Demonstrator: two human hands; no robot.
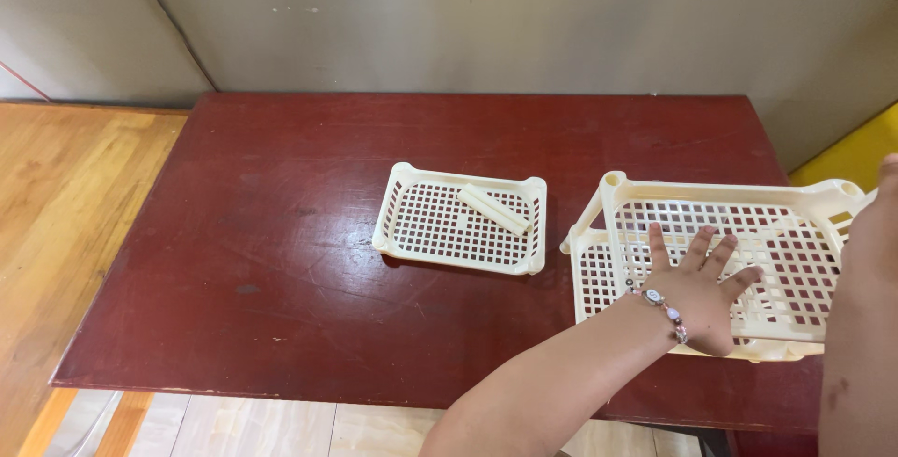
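Directly under the left hand (700,296) sits a stacked pair of cream lattice trays (617,232) at the table's near right, long axis running left–right. Fingers spread flat, palm pressing the upper tray's mesh — gripping nothing. Right hand (875,232) sits at the tray's right end, mostly cut off; grip unreadable. Further left: single tray (412,232) holding loose cream posts (493,209) on the dark red table (281,261).

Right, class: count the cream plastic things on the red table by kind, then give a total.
Mesh trays: 3, one alone and two stacked under the left hand.
Loose posts: 2, lying in the lone tray.
Total: 5
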